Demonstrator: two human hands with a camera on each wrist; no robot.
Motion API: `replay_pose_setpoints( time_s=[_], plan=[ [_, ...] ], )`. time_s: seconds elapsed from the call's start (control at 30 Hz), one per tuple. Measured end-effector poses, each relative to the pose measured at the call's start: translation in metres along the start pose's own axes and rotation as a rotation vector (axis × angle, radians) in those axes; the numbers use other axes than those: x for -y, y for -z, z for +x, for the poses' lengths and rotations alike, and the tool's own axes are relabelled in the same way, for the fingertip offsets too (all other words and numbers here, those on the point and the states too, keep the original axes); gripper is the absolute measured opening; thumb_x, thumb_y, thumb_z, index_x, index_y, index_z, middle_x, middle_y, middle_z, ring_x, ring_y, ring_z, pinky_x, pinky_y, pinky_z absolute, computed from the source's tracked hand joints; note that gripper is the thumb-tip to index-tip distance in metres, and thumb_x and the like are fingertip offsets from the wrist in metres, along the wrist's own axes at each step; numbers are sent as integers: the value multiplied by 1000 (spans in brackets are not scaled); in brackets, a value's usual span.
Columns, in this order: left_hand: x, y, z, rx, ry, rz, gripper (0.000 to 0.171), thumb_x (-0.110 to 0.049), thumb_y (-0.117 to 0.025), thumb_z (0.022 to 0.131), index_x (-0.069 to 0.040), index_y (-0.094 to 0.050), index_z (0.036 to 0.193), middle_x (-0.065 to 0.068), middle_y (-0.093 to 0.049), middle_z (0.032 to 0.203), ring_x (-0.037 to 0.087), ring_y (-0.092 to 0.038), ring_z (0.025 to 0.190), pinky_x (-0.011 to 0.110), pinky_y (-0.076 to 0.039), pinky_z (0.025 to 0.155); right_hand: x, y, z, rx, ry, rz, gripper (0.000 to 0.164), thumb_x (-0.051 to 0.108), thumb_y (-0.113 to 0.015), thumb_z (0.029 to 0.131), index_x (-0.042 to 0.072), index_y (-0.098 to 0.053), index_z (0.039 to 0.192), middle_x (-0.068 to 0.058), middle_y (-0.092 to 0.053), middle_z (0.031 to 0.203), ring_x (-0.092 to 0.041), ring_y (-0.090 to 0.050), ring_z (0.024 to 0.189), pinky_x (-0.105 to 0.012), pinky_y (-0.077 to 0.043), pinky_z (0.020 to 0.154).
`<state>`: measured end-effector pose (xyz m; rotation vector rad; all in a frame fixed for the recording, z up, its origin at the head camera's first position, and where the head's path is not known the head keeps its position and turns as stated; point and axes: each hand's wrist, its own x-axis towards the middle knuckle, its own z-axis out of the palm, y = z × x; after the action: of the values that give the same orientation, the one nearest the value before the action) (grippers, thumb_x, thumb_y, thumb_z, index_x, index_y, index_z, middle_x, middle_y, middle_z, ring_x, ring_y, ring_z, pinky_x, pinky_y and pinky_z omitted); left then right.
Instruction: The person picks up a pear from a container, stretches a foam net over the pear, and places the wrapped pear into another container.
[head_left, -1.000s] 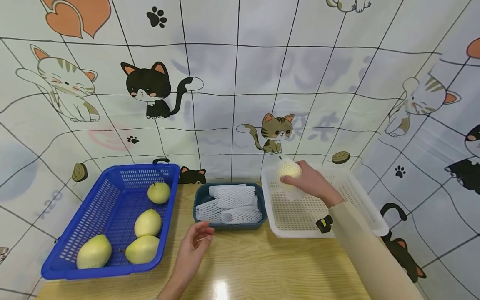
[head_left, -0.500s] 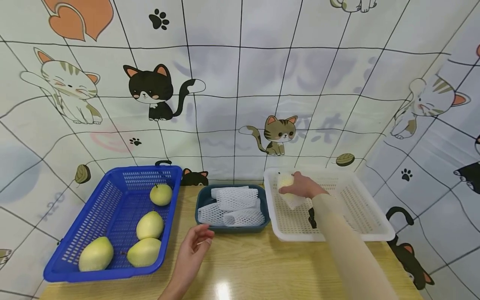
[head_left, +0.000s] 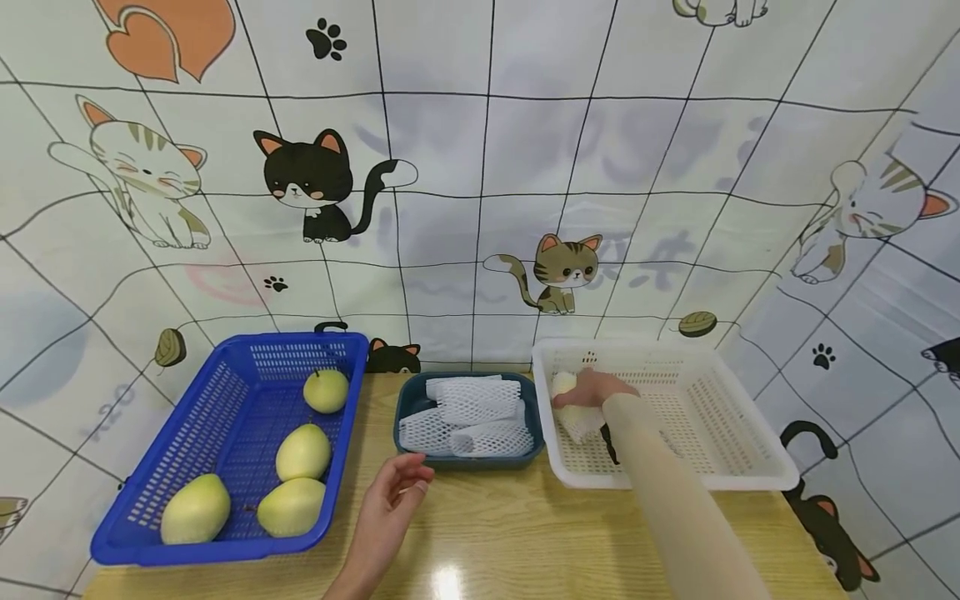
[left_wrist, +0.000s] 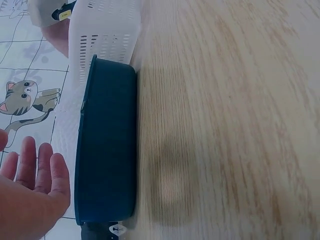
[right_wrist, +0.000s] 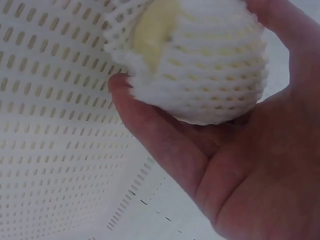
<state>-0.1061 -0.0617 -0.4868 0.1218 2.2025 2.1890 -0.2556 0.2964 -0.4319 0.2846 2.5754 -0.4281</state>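
Note:
My right hand (head_left: pixel 596 388) grips a pear in a white foam net (right_wrist: pixel 215 65), down inside the left part of the white basket (head_left: pixel 750 482). In the right wrist view the fingers and thumb curl round the netted pear, and some bare yellow skin shows at one end. My left hand (head_left: pixel 386 504) hangs with loosely bent fingers just in front of the dark teal tray (head_left: pixel 480 461), holding nothing. Several white foam nets (head_left: pixel 480 408) lie in that tray.
At the left stands a blue basket (head_left: pixel 217 554) with several bare pears (head_left: pixel 292 507) in it. All the containers rest on a wooden table (head_left: pixel 525 542). A cat-patterned cloth (head_left: pixel 435 208) rises behind them.
My right hand has lowered the netted pear from above the white basket's rim down into its left part. The left hand stays nearly still. The view has shifted slightly.

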Motion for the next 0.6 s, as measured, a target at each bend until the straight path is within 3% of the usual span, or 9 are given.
replay_pose_setpoints(
  time_s=[0.13,0.37,0.47,0.6],
  plan=[
    [1,0,0,-3,-12,4,30,-1,-61,100,5,-58,130,16,-70,113,20,-66,106,24,-51,89,-2,-3,3,16,-6,-16,92,66,-69,85,-1,-50,145,-21,-60,132,-33,-59,108,-55,-52,94],
    [5,-1,-3,0,-36,5,28,0,-61,100,5,-60,128,18,-70,112,15,-66,103,23,-51,88,-9,-2,-3,34,44,63,98,70,-60,92,-3,-38,154,-26,-52,140,-30,-63,82,-39,-57,63],
    [6,-1,-3,0,-40,4,27,0,-61,100,5,-60,127,17,-70,111,16,-66,102,23,-51,87,-12,-4,-9,38,80,146,90,62,-57,97,-6,-38,152,-28,-52,139,-34,-64,89,-46,-60,72],
    [5,-1,-1,-1,-64,2,26,0,-61,100,5,-61,126,16,-70,110,16,-67,102,22,-50,87,-18,1,-18,16,113,238,87,57,-55,102,-8,-33,155,-30,-45,150,-42,-58,120,-55,-56,90]
  ],
)
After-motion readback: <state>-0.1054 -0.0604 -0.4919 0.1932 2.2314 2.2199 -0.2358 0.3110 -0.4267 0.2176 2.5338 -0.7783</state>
